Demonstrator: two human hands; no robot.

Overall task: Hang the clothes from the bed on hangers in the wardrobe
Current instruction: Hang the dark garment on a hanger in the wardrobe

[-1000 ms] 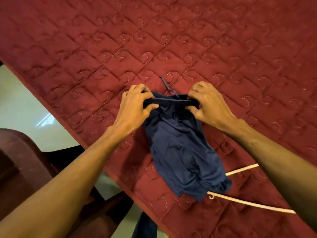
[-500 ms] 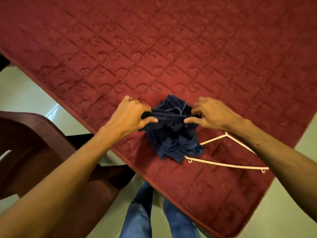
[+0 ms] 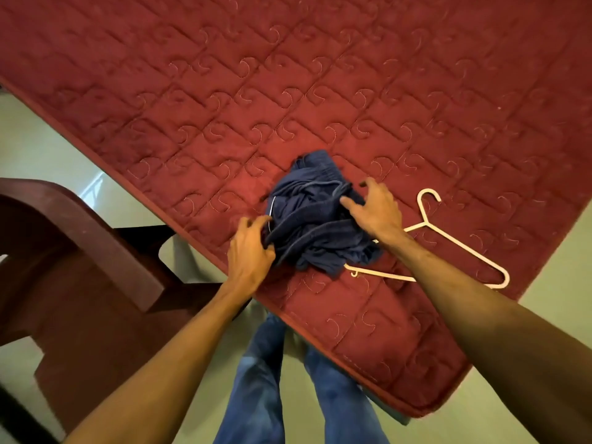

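Your hands have let go of the waistband they were stretching half a second ago, and the blue garment [image 3: 315, 219] has sunk into a looser heap on the bed [image 3: 320, 91]. Your left hand [image 3: 253, 248] has dropped to the heap's lower left edge, while your right hand [image 3: 374, 209] has come open over its right side. More of the hanger [image 3: 464, 247] shows than before, with its hook now in sight.

Your left hand grips the cloth, its fingers curled into a fold at the edge nearest you. Your right hand's fingers are spread and bent, their tips on the fabric; you cannot tell from here whether they catch any of it.

The garment lies bunched on the red quilted bed, close to the edge where you stand. The white hanger lies flat on the bed just to its right, hook pointing away from you, one end tucked under the cloth and your right forearm crossing above it.

A dark red chair [image 3: 80, 235] stands on the pale floor [image 3: 48, 149] to your left, and your legs in blue jeans [image 3: 256, 379] show below the bed's edge.
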